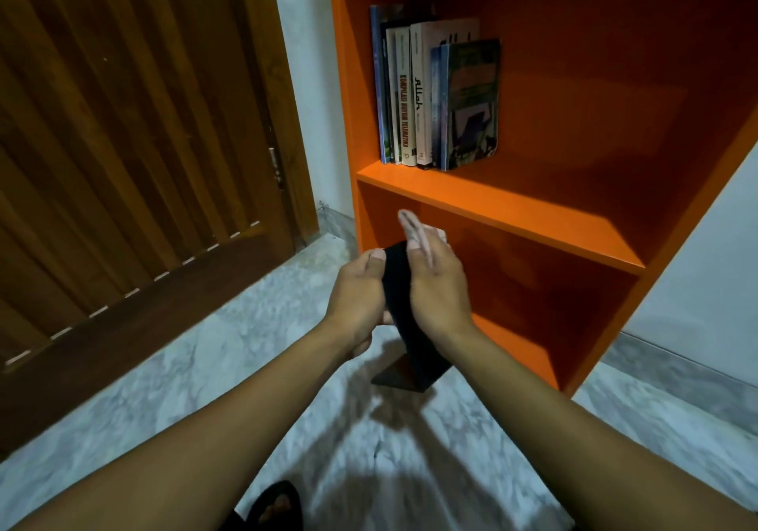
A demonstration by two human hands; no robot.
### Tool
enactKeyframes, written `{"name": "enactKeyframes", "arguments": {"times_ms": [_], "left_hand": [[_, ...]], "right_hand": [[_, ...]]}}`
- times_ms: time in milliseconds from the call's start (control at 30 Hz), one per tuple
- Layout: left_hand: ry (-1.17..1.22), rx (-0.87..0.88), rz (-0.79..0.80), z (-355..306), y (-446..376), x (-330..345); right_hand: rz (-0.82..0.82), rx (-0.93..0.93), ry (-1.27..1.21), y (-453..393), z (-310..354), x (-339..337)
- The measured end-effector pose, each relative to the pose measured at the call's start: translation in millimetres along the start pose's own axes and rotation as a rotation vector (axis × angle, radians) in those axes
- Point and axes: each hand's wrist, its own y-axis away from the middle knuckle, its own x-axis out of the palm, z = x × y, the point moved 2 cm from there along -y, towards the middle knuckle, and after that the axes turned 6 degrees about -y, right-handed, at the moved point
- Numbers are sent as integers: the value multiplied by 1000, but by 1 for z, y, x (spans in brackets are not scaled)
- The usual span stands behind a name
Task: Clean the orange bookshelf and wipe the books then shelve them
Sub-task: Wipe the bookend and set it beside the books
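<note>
The orange bookshelf (492,202) stands on the right. Several books (434,91) stand upright at the left end of its upper shelf. In front of the lower compartment I hold a thin black book (414,337) upright between both hands. My left hand (361,292) grips its left side, thumb on the cover. My right hand (441,288) presses against its right face and holds a white cloth (410,225), which sticks up above the book's top edge. The book's lower corner hangs just above the floor.
A brown slatted wooden door (123,161) fills the left side. Pale marbled floor tiles (205,366) run below. A white wall (303,79) shows between door and shelf. My foot in a black sandal (275,506) is at the bottom edge.
</note>
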Motion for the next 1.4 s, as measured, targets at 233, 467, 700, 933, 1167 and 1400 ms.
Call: {"name": "enactKeyframes", "arguments": {"times_ms": [233,467,700,933,1167,1400], "left_hand": [[196,-164,-163,-4,-11,-21],[111,-127,-223,-11,-8,-31],[60,-38,-335,-21,-12,-55],[-18,14,-232,-19,-5,-45],[105,18,-244,-18,-8,-29],[193,-76,-374,-16,-18,-54]], "right_hand": [[332,-177,445,49,-12,-3],[511,-385,538,87,-53,-42],[259,-373,392,72,-47,-74],[68,-253,267,14,1,-60],[342,-323,749,6,10,-22],[453,-471,683,56,-35,-46]]}}
